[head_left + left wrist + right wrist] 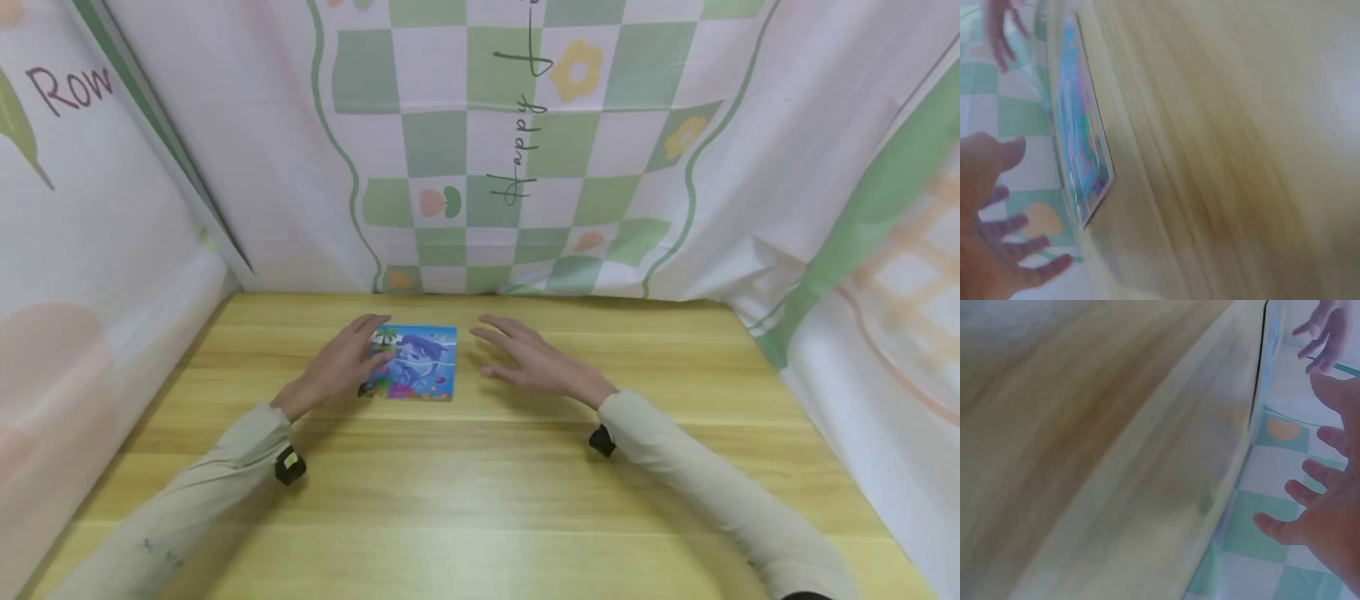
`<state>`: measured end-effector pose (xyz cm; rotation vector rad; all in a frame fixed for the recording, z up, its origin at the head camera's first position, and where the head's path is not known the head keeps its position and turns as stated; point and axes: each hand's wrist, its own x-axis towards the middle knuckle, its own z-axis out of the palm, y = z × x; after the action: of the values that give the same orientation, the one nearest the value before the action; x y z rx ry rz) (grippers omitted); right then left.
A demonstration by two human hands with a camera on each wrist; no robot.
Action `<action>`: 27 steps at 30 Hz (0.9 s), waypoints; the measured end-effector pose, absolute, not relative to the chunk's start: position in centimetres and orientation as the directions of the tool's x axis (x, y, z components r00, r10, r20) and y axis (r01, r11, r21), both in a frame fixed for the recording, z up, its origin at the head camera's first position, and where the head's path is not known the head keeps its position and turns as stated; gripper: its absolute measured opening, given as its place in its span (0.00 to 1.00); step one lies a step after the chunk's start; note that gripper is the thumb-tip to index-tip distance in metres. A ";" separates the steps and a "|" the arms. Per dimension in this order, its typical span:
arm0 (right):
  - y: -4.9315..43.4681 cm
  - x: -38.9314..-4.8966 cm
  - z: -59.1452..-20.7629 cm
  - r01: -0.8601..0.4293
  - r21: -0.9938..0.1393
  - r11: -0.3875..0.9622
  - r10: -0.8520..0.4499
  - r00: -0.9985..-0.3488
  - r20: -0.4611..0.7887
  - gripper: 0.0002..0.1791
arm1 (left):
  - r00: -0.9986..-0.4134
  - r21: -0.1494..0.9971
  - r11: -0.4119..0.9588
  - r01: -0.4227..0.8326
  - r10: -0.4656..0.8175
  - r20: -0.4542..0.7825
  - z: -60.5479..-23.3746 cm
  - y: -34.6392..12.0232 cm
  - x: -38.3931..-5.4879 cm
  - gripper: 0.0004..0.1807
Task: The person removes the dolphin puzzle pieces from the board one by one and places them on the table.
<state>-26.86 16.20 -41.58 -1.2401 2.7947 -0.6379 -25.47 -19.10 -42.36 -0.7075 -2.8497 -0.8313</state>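
Note:
A square picture puzzle (423,367) with a purple-blue dolphin, palm tree and coral lies flat on the wooden table. Over its left edge hovers my left hand (335,364), fingers loosely spread, covering part of that side in the head view. In the left wrist view the left hand (991,231) shows a gap between its fingers and the puzzle (1082,119). My right hand (536,358) is held to the right of the puzzle, apart from it, fingers stretched toward it. The right wrist view shows the right hand (1329,506) with fingers spread and nothing in them.
The wooden table (480,492) runs back to a hanging cloth (502,150) with green checks and flowers. White printed cloths also hang at the left (97,250) and right (900,333) sides. Dark wrist devices (289,464) sit at both sleeves.

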 end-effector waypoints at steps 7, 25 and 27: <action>14.4 -28.0 -42.3 -0.651 -0.467 0.599 -0.704 -0.705 0.079 0.38 | -0.984 0.740 0.666 0.097 0.175 -0.028 -41.6 -19.1 -25.3 0.36; 8.6 -29.9 -42.7 -0.648 -0.472 0.598 -0.744 -0.667 -0.028 0.38 | -0.847 0.862 0.189 -0.471 0.178 -0.501 -40.9 -19.9 -27.4 0.29; 8.0 -29.9 -43.0 -0.651 -0.463 0.601 -0.744 -0.668 -0.025 0.38 | -0.832 0.853 0.186 -0.487 0.197 -0.518 -41.1 -19.3 -27.7 0.28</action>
<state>-29.93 8.04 -42.95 -1.1551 2.6124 -0.6263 -27.68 -19.30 -41.06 0.3857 -2.7643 -2.4160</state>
